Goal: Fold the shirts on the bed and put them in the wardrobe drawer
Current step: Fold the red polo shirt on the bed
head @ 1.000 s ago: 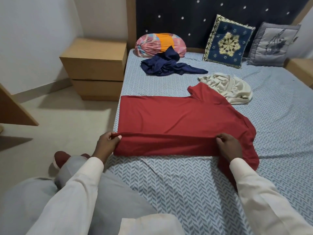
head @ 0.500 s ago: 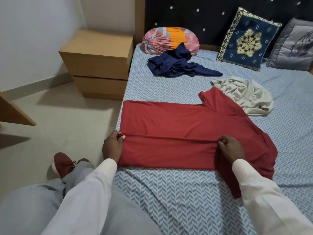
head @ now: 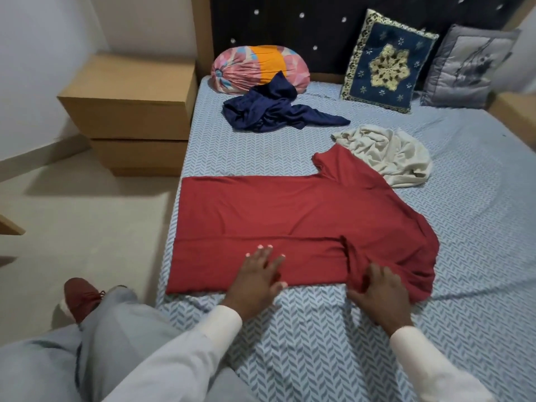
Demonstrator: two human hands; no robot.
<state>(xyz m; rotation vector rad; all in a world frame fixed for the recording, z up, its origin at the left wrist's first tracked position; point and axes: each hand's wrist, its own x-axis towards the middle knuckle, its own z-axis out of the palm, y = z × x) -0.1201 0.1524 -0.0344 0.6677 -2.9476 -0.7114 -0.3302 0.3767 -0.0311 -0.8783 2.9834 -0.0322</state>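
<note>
- The red shirt (head: 290, 221) lies flat on the near part of the bed (head: 319, 349). Its long axis runs left to right, hem toward the left edge, near long side already turned in.
- The left hand (head: 259, 275) rests flat on that folded band, fingers straight and spread, gripping nothing.
- The right hand (head: 380, 291) lies on the bunched near sleeve with fingers loosely spread. I'd judge it the nearer one for tucking that sleeve.
- Farther up the bed, a crumpled navy shirt (head: 278, 111) and a cream shirt (head: 388, 155) wait unfolded.
- A bedside cabinet (head: 130, 111) stands to the left. No wardrobe is in view.
</note>
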